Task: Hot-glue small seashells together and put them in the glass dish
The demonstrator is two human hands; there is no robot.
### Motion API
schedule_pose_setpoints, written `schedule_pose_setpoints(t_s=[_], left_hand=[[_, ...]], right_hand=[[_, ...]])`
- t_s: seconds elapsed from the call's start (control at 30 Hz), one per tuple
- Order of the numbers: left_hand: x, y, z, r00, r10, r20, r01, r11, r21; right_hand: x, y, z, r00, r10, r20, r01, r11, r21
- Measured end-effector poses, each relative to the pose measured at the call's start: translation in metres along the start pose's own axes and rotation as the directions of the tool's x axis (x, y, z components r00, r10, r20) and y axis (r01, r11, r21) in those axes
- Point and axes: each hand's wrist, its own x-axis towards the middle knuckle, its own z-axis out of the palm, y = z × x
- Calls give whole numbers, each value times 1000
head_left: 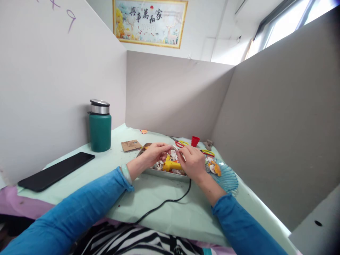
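My left hand (pixel 158 154) and my right hand (pixel 193 161) meet above a metal tray (pixel 164 174). The fingers of both are closed in a pinch around a small whitish piece (pixel 174 148), too small to name. Below them, in the tray, a yellow glue gun (pixel 172 165) lies on a heap of small white and brown bits that look like shells. To the right of my right hand, a blue scalloped plate (pixel 227 177) holds orange and white pieces (pixel 214 168). My right hand partly hides the tray's right end.
A black cord (pixel 165 202) runs from the tray toward me. Behind stand a red cup (pixel 195 141) and scissors (pixel 181 143). A cardboard square (pixel 131 145), a green bottle (pixel 100 131) and a flat black slab (pixel 57 170) are at left. Grey panels (pixel 175 95) enclose the table.
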Motion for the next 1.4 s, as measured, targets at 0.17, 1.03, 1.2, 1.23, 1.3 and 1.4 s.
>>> schedule_pose_setpoints(t_s=[0.17,1.03,1.2,1.23,1.3,1.4], left_hand=[[2,1,-2,997,-59,44,64,992,-112],[4,0,-2,943,281,-180,-161,854,495],[0,0,1,809,575,123,-373,341,863],[-2,-1,2,793,587,163,-377,262,889],[-3,-2,3,776,601,192,-359,170,918],[-3,-4,1,768,605,207,-328,95,940]], right_hand=[[0,-2,1,999,-49,23,48,997,59],[-4,-6,8,983,162,90,-171,980,105],[-4,-7,7,976,159,148,-176,979,105],[-4,-7,7,975,158,159,-176,979,107],[-4,-7,7,973,157,172,-177,978,112],[-4,-7,7,971,160,178,-182,977,113]])
